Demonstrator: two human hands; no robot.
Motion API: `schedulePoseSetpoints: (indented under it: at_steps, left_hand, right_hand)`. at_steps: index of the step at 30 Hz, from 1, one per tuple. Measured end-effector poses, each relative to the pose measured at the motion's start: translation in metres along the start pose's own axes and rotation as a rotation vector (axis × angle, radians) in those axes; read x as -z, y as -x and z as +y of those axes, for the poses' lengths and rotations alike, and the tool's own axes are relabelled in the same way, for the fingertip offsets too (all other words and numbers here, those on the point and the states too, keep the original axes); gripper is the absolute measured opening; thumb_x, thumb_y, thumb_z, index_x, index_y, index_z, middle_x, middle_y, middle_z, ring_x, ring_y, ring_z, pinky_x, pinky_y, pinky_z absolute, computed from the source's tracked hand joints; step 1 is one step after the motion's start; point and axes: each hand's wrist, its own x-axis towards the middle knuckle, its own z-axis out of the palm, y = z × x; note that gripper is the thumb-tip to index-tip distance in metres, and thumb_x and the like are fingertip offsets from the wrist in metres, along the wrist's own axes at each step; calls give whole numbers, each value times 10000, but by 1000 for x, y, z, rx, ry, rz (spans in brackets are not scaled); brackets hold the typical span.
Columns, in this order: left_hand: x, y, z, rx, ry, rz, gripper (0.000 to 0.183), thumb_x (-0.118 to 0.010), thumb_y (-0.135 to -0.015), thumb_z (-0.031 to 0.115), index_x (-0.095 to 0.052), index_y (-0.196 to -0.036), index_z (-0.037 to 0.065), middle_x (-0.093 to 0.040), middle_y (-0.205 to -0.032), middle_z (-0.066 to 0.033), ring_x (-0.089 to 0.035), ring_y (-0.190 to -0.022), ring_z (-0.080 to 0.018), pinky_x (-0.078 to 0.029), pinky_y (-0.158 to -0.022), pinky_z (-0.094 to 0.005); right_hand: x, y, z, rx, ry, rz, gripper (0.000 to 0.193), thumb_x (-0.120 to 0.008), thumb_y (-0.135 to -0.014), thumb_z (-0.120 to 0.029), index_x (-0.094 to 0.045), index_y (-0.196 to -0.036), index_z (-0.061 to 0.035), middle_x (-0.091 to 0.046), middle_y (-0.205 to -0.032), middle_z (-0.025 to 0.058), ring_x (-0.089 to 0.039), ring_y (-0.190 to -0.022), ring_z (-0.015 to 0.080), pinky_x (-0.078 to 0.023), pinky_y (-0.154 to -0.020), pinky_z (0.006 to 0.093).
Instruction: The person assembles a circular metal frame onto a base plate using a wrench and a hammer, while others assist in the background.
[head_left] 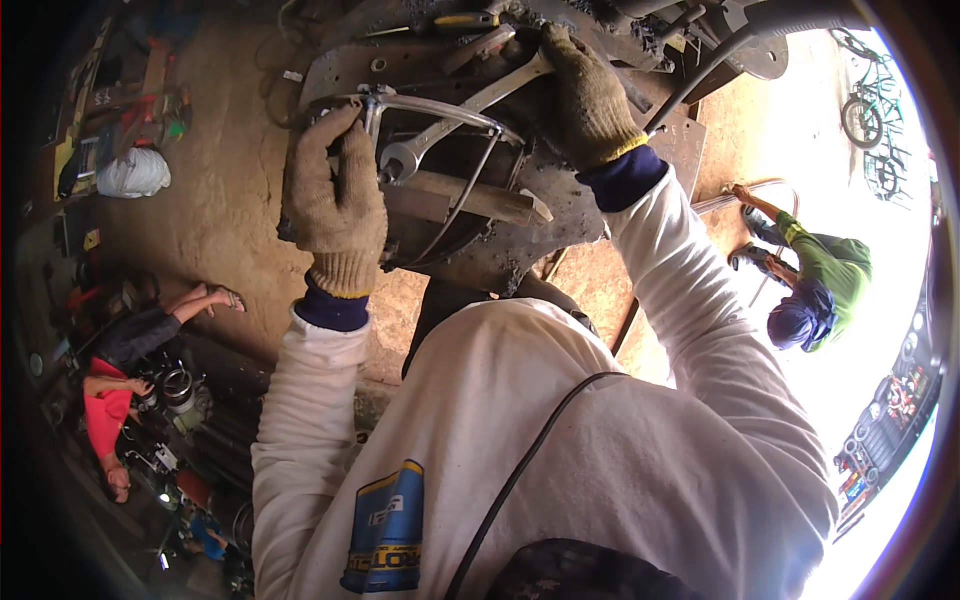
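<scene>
Both my hands wear knitted work gloves. My right hand (588, 98) is closed around the upper end of a large steel wrench (470, 110). The wrench slants down to the left, and its open jaw lies near the upright of a bent metal rod frame (430, 103). At the frame's left corner, the fingers of my left hand (338, 190) are pinched on the rod. Below the wrench, a flat bar (485, 198) lies across the opening of the dark metal worktable (570, 205). Whether the jaw grips the frame, I cannot tell.
A screwdriver (466, 19) with a yellow and black handle lies at the table's far edge, among scrap metal. A thick dark cable (700, 75) runs at the right. A person in green (835, 270) bends over at the right; another in red (108, 420) sits left among machine parts.
</scene>
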Motion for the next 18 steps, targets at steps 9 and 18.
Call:
schedulePoseSetpoints:
  at_steps: [9, 18]
  left_hand:
    - [1, -1, 5, -19, -73, -1, 177, -672, -956, 48, -693, -1127, 7, -716, -1074, -119, -692, -937, -208, -554, -814, -313]
    - [-4, 0, 3, -32, -14, 5, 183, -667, -956, 37, -685, -1133, -5, -716, -1060, -124, -696, -944, -208, -561, -817, -310]
  right_hand:
    - [18, 30, 22, 77, 383, 41, 356, -536, -1061, -289, -590, -1275, -9, -679, -1121, 101, -692, -1011, 255, -597, -921, 402]
    - [-4, -19, -7, 1, 46, -168, 318, -449, -1091, -264, -597, -1240, -26, -671, -1060, 105, -660, -991, 241, -562, -888, 388]
